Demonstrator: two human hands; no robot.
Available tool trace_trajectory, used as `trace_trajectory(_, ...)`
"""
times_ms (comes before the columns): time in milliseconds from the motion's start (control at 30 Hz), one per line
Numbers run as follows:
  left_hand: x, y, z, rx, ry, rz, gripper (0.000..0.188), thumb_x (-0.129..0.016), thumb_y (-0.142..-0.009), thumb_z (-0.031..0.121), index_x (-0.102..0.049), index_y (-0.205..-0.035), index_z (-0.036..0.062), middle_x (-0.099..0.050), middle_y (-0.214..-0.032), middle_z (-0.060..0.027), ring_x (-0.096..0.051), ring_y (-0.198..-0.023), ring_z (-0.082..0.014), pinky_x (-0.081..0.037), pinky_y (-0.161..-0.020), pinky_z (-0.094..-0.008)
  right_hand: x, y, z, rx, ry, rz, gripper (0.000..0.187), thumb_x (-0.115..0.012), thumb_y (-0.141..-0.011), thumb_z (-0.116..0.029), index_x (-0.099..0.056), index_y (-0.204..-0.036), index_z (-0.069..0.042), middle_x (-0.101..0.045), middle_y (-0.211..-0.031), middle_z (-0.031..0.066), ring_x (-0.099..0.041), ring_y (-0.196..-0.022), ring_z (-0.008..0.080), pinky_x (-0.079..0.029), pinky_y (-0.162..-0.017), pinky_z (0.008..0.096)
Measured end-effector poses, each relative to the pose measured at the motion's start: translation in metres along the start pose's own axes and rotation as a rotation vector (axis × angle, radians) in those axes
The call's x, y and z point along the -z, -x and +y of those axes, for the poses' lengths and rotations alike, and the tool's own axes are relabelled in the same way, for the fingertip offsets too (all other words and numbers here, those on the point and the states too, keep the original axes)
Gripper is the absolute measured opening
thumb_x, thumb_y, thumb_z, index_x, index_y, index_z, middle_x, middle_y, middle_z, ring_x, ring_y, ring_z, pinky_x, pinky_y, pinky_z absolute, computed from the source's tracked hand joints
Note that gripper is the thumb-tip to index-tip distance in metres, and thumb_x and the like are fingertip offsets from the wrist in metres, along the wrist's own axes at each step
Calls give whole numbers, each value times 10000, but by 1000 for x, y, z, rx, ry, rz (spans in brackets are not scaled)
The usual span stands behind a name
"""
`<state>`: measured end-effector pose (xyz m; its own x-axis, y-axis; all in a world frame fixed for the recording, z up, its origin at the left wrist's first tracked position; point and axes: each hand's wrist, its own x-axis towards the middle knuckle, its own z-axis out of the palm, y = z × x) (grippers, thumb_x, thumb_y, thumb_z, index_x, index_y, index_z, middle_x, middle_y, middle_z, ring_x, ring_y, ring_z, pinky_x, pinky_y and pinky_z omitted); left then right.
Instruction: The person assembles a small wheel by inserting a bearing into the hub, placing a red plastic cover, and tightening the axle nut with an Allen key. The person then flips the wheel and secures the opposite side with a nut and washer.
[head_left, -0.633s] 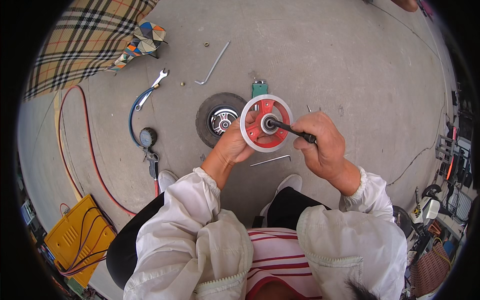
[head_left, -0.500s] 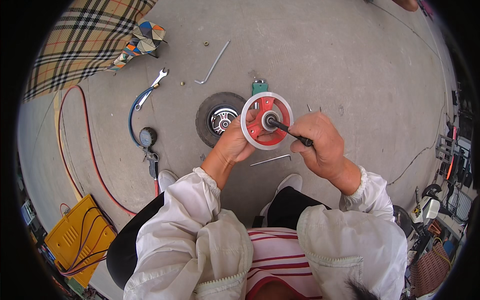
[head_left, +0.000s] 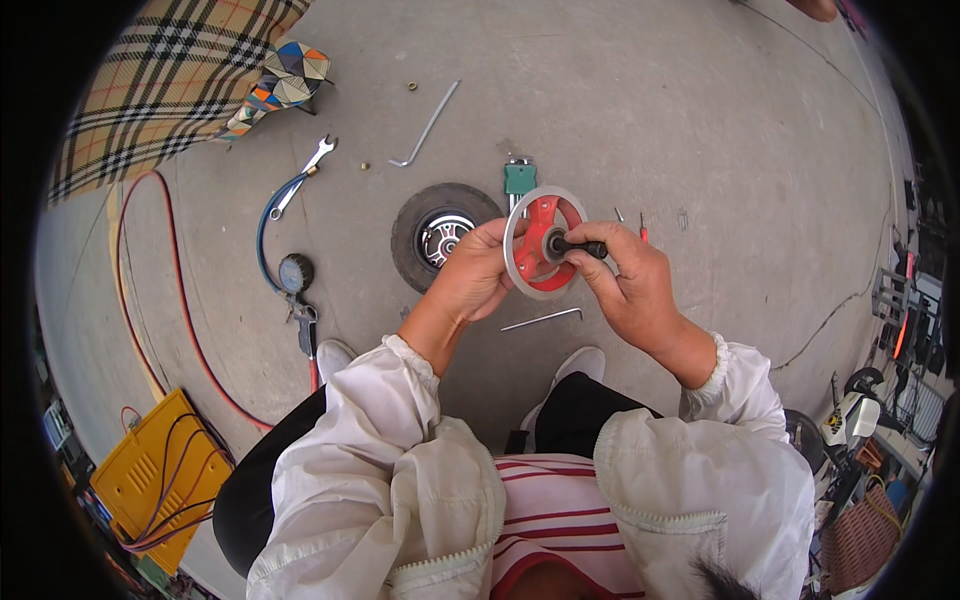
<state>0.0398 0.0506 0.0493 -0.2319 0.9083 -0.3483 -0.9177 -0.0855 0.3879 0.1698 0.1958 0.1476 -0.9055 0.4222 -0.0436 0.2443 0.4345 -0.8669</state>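
Red spoked metal wheel rim with silver edge (head_left: 531,250), held up between hands. Left hand (head_left: 474,274) half closed on its left side. Right hand (head_left: 634,285), nearer grey hub (head_left: 552,244), pinches black cylindrical rod (head_left: 592,249); long axis goes from hub toward right.

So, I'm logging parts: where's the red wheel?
In the head view, the red wheel is just above centre, in the left hand, right of the black tyre.

The red wheel (head_left: 540,230) partly hides the left hand (head_left: 472,272).

Red wheel (head_left: 538,245) (silver-edged), black rod (head_left: 594,248), tan plaid cloth (head_left: 175,85)
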Motion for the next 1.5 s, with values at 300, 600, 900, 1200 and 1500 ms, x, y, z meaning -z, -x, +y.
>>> trace_trajectory(300,6,5,-23,77,315,126,464,-428,-1048,380,-486,-1340,25,-588,-1268,-139,-586,-1185,-259,-487,-1036,-429,-24,3,32,131,178,-75,271,-649,-906,-111,-615,-1175,-105,-422,-1377,217,-465,-1211,412,-412,-1010,437)
trace_trajectory(600,8,14,-37,6,30,203,391,-565,-1004,234,-493,-1335,38,-580,-1274,-98,-568,-1188,-218,-468,-1043,-389,-48,4,43,45,18,-91,305,-661,-906,-114,-642,-1210,-114,-409,-1393,227,-436,-1272,414,-376,-1067,445)
trace_trajectory(900,12,9,-31,-21,135,149,349,-569,-998,157,-514,-1320,37,-611,-1233,-77,-579,-1167,-191,-480,-1008,-371,-45,3,48,-207,-290,-29,844,-788,-812,-332,-346,-1423,48,-424,-1389,233,-459,-1284,332,-392,-1066,416)
trace_trajectory(1200,10,15,-25,62,140,140,312,-579,-995,164,-567,-1274,25,-630,-1213,-76,-590,-1134,-181,-484,-987,-359,-32,-6,42,-346,-406,-259,764,-803,-776,-289,-415,-1338,53,-591,-1201,183,-572,-1129,223,-467,-969,353)
trace_trajectory(1500,19,27,-23,141,-52,42,471,-734,-896,209,-518,-1284,52,-575,-1263,-61,-577,-1148,-172,-477,-983,-349,-47,6,62,-554,-527,-233,526,-760,-841,-272,-570,-1206,56,-664,-1117,132,-618,-1033,178,-493,-923,330)
